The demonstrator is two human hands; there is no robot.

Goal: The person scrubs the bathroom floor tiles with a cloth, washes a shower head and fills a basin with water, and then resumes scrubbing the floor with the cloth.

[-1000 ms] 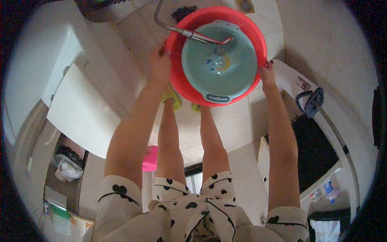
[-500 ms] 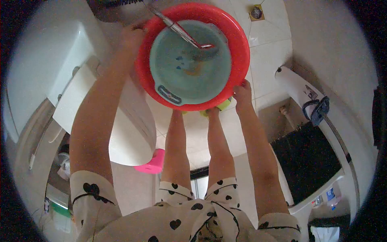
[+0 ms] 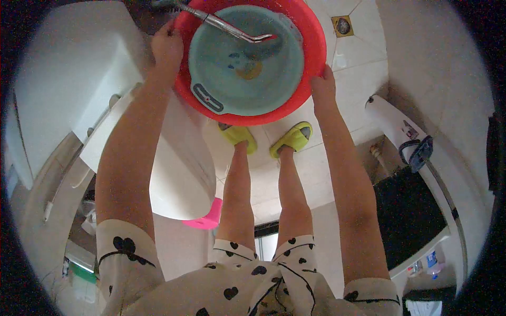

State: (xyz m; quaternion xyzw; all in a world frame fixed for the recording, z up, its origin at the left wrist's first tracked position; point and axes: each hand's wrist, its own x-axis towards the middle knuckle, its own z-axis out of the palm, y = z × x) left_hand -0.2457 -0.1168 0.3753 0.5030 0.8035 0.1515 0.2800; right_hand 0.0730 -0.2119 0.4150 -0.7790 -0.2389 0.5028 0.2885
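Observation:
My left hand [image 3: 167,46] is closed on the left rim of a large red basin [image 3: 315,50], its fingers partly hidden behind the wrist. On the right side, my right hand [image 3: 323,87] grips the same basin's rim with fingers curled over the edge. Inside it sits a pale blue-green basin [image 3: 247,109] with a slotted grip at lower left. Small blue marks and a yellowish patch show within that basin. A silvery bent handle [image 3: 226,26] with a reddish tip lies across the top; its dark, bristly-looking head is at the upper left.
A white toilet [image 3: 182,184] stands to the left, with a pink object [image 3: 205,217] beside its base. Yellow-green slippers [image 3: 293,140] are on my feet on the tiles. A floor drain [image 3: 342,26] lies at upper right. A white unit with a black opening [image 3: 411,216] is at right.
Both hands and the red basin have shifted up in the view, away from my legs. The inner basin and handle have moved along, and both slippers now show fully.

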